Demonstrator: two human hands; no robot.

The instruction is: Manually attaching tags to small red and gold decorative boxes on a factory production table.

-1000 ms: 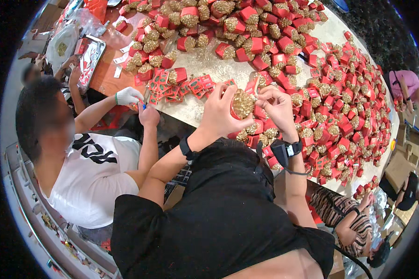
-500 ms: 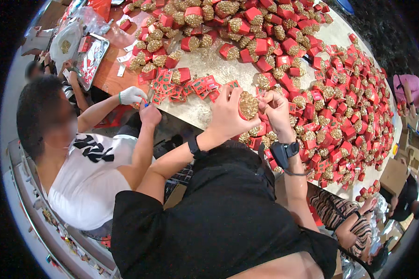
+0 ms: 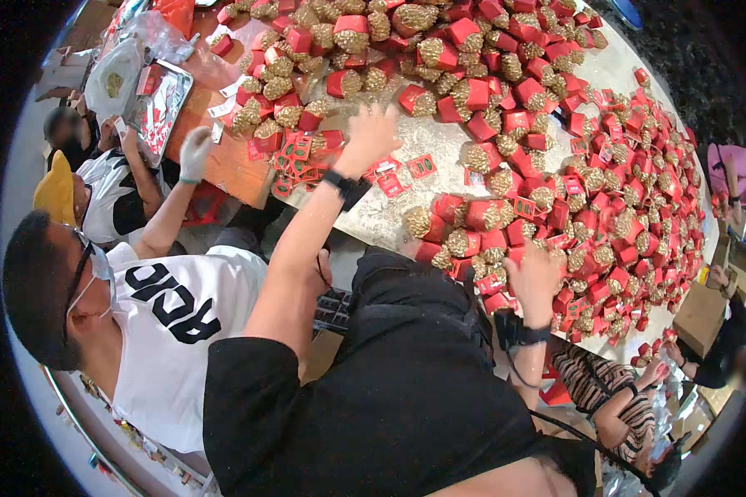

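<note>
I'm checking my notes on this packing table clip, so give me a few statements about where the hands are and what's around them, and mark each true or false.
1. The left hand reaches out over the table toward the red boxes topped with gold balls. True.
2. The right hand is lifted high above the table, holding a metal tray. False: it rests low on the pile of red boxes near the table's edge, and the metal tray lies far to the left.
3. Both wrists wear a dark band. True.
4. The person in the white shirt works with bare hands. False: their raised hand wears a white glove.
5. Small flat red tags lie by the left hand. True.
</note>
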